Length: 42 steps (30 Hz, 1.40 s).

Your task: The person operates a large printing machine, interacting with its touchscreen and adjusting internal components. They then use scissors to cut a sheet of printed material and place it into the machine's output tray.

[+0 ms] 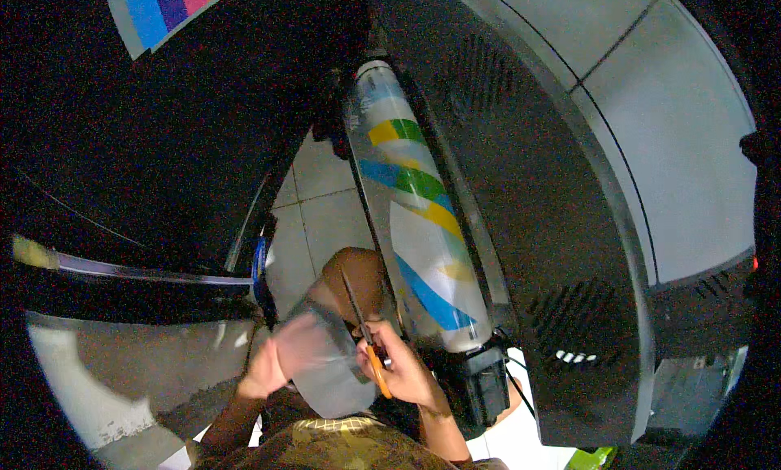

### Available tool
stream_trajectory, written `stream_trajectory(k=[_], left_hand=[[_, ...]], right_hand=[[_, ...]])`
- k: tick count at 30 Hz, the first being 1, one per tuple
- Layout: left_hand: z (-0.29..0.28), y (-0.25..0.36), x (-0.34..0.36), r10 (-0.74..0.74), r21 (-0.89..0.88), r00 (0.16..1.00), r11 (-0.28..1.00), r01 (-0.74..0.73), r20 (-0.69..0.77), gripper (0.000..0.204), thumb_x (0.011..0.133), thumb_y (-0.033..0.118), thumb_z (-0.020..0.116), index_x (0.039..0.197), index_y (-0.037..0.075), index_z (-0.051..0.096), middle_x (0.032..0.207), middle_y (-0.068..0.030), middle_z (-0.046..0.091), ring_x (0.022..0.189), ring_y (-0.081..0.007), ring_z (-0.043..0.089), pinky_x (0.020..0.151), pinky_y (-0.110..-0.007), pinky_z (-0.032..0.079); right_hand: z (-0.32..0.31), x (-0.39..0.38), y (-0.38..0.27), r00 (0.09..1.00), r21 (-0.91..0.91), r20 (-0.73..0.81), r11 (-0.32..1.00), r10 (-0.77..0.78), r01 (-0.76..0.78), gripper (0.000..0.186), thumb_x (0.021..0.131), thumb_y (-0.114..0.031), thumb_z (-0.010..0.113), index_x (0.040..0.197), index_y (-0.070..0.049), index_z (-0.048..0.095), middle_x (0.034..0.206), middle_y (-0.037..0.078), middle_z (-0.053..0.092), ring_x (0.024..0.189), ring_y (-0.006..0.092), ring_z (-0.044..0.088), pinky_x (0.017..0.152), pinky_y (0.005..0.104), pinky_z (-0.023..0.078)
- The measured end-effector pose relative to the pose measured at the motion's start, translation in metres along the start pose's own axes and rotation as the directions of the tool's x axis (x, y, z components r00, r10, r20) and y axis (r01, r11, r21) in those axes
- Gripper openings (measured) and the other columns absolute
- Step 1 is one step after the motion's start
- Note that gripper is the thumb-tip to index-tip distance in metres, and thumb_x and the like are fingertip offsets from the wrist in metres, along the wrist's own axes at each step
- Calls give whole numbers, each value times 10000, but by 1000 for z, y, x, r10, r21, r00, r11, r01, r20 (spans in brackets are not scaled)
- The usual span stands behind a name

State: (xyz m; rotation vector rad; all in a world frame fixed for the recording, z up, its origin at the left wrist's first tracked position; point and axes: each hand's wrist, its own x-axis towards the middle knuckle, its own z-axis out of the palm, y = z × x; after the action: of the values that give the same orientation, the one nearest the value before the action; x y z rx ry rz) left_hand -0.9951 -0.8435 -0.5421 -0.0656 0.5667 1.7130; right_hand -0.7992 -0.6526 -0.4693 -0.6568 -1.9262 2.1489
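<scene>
Low in the middle of the view, my left hand (265, 371) is closed on the left edge of a translucent greyish sheet (332, 380), blurred by motion. My right hand (400, 366) grips a slim tool with an orange handle (376, 371). Its narrow dark blade points up and away; whether it is a knife or scissors does not show clearly. The right hand lies at the sheet's right edge. Just beyond both hands is a rounded brown shape (356, 279), whose kind I cannot make out.
A long cylinder with blue, green and yellow bands (423, 218) lies in a dark frame right of centre. A wide dark vented panel (529, 185) stands beyond it. Pale floor tiles (325, 210) show at centre, and a striped colour sheet (175, 6) hangs upper left.
</scene>
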Motion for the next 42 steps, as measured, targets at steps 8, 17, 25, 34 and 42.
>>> stream_trajectory(k=[8, 17, 25, 34, 42], left_hand=[[86, 29, 8, 156, 500, 961, 866, -20, -230, 524, 1046, 247, 541, 1519, 50, 428, 1278, -255, 671, 1055, -338, 719, 848, -406, 608], [136, -22, 40, -24, 891, 998, 450, 62, -57, 460, 961, 142, 527, 1398, 0, 557, 948, -201, 763, 829, -244, 751, 790, -362, 611], [248, 38, 114, -459, 954, 872, 297, -30, 171, 552, 927, 69, 517, 1478, 44, 495, 774, -61, 706, 715, -141, 693, 676, -303, 558], [425, 229, 146, -599, 966, 776, 255, -49, 198, 635, 880, 98, 525, 1512, 70, 471, 669, 37, 562, 609, -87, 600, 584, -271, 492], [604, 363, 26, -639, 957, 713, 229, -179, 287, 617, 869, 117, 590, 1478, 64, 504, 654, 56, 539, 585, -48, 524, 556, -246, 444]], right_hand=[[-4, -85, -42, 993, -181, -112, 982, 31, -51, 565, 875, -80, 822, 1351, -19, 524, 1020, 65, 687, 879, 91, 637, 773, 265, 532], [-73, -189, 18, 993, -184, -70, 977, 99, -111, 833, 797, -276, 906, 1418, -3, 422, 1135, 83, 667, 933, 165, 615, 853, 327, 514], [-99, -134, -61, 984, -82, 143, 992, 108, -97, 734, 865, -430, 816, 1402, -59, 480, 1087, 116, 622, 977, 272, 620, 890, 407, 503], [-77, -50, -281, 990, 26, 13, 990, 140, -140, 739, 807, -425, 875, 1363, -69, 543, 918, 42, 592, 874, 185, 573, 801, 332, 494], [36, -64, -524, 1000, 98, -22, 995, 14, -12, 861, 837, -550, 813, 1441, -17, 508, 1017, 86, 658, 907, 182, 602, 833, 343, 511]])
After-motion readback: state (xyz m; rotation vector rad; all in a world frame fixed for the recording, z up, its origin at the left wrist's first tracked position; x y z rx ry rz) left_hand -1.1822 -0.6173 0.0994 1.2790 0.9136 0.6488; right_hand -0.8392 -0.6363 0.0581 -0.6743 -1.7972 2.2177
